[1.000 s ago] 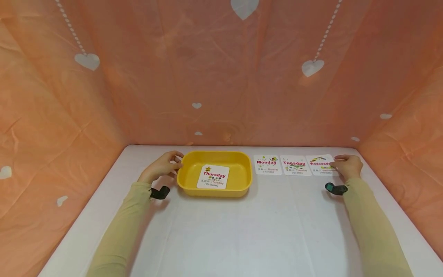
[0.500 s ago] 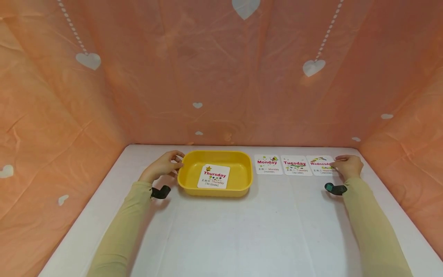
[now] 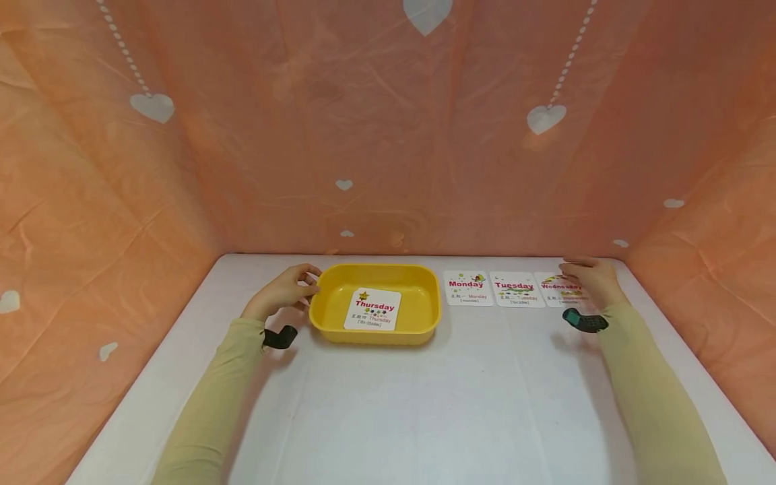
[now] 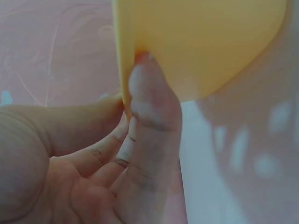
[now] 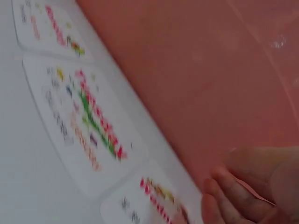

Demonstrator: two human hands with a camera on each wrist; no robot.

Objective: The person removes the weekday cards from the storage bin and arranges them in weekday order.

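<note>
My left hand (image 3: 283, 291) pinches the left rim of a yellow plastic tray (image 3: 427, 296). The left wrist view shows the thumb and forefinger on either side of the tray's rim (image 4: 125, 56). Inside the tray lies a white Thursday card (image 3: 373, 310). To its right, a Monday card (image 3: 468, 289), a Tuesday card (image 3: 517, 290) and a Wednesday card (image 3: 556, 295) lie flat in a row. My right hand (image 3: 597, 279) is above the Wednesday card's right side and partly hides it. In the right wrist view its fingers are loosely bent and hold nothing.
A white-covered table (image 3: 461, 404) stands against a pinkish-orange curtain (image 3: 376, 135) with white hearts. More curtain rises along both sides. Each wrist wears a black strap-like device, one of them the right wrist device (image 3: 584, 320).
My right hand has let go of the Wednesday card's right edge, risen and moved left over it. The left hand and the tray stay where they were.
</note>
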